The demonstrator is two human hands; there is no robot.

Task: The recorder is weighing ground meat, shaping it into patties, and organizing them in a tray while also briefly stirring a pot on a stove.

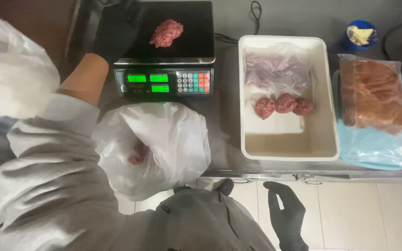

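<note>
So the left hand (117, 29) in a black glove is stretched out, fingers loosely spread, resting on the black digital scale (166, 49) near the bench's far edge, beside a lump of pink minced meat (166, 32). Right hand (285, 214) hangs open and empty below the bench's near edge, past the white plastic bag (164, 144).

Single head-worn view: you look almost straight down from above your own chest onto the steel counter (224, 139), close in. The scale (164, 56) lies at the top edge, the floor tiles (359, 214) at the bottom.
</note>
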